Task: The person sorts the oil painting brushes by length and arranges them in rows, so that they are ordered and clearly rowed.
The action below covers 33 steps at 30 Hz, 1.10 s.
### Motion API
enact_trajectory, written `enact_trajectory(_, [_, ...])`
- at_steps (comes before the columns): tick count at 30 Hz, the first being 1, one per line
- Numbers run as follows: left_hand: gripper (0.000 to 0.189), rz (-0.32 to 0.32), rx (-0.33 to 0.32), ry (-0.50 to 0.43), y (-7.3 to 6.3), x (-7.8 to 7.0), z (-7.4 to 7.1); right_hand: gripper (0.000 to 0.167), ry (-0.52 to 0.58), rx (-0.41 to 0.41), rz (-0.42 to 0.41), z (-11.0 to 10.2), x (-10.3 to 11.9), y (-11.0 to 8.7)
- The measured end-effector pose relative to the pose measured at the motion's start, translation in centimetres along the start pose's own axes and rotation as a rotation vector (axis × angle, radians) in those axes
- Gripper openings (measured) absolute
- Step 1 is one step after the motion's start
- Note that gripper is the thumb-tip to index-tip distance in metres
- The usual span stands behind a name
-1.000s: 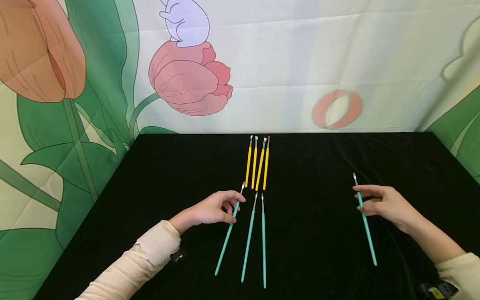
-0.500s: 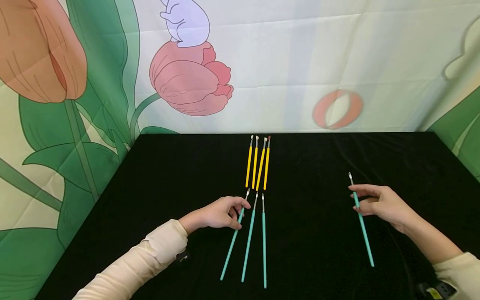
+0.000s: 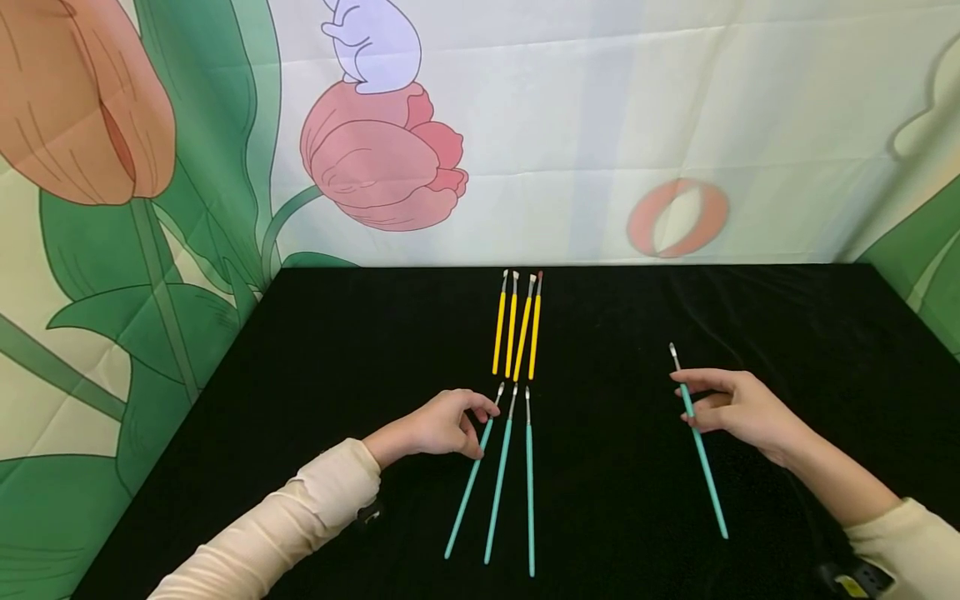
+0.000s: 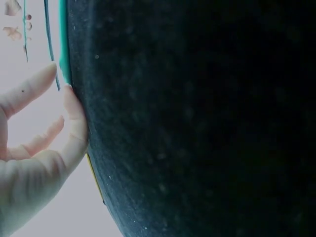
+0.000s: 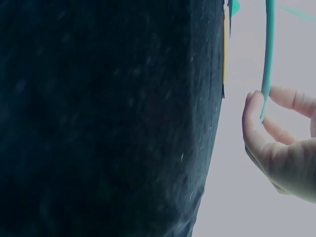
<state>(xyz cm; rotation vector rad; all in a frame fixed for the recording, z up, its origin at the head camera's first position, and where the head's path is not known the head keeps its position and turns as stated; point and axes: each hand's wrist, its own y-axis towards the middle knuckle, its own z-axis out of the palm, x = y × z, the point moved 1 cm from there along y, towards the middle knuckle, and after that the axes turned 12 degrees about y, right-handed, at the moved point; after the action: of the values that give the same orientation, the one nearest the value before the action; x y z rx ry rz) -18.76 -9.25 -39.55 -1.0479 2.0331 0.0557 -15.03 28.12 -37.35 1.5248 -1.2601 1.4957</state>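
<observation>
In the head view, my left hand [image 3: 450, 422] pinches a teal-handled paintbrush [image 3: 467, 496], which lies slanted on the black cloth; its bristle end points away. Two more teal paintbrushes lie just right of it, one slightly tilted [image 3: 498, 492] and one nearly straight [image 3: 530, 500]. Out to the right, my right hand [image 3: 731, 404] holds another teal paintbrush [image 3: 708, 479] between thumb and fingers, bristles forward. The left wrist view has the teal handle [image 4: 63, 39] at the left thumb tip. A teal handle [image 5: 269, 49] reaches the right fingertips in the right wrist view.
Several yellow-handled paintbrushes [image 3: 510, 333] lie side by side beyond the teal ones, bristles away from me. Black cloth [image 3: 360, 333] covers the table. A curtain [image 3: 555, 125] printed with tulips hangs along the back edge.
My left hand has brought its paintbrush rightward and a little nearer, beside the two lying teal ones, and is now almost still. My right hand has moved left with its paintbrush.
</observation>
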Motion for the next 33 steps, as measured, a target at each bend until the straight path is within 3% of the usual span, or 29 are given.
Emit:
enact_trajectory(18, [0.051, -0.044, -0.013, -0.009, 0.2, -0.1, 0.0, 0.058, 0.041, 0.041, -0.019, 3.4, 0.9, 1.2])
enact_trajectory(33, [0.051, -0.049, -0.015, -0.016, 0.2, 0.0, 0.1, 0.058, 0.073, 0.095, 0.019, 5.1, 0.7, 1.3])
